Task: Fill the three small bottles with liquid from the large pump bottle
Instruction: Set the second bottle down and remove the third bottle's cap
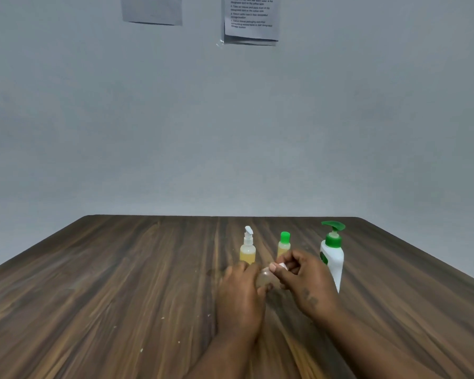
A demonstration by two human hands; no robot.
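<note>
Wood-grain table (121, 269), grey wall behind. My left hand (240, 296) wraps the small clear bottle (266, 279) and my right hand (304, 280) pinches its white cap (282, 266). Looks light, slick, probably squishy, so I'd grip the body low. The big pump bottle (333, 261) stands just right of my hands, with the white-pump bottle (248, 251) and green-capped bottle (284, 243) behind.

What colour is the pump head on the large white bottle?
Green; the pump head shows best in the head view.
</note>
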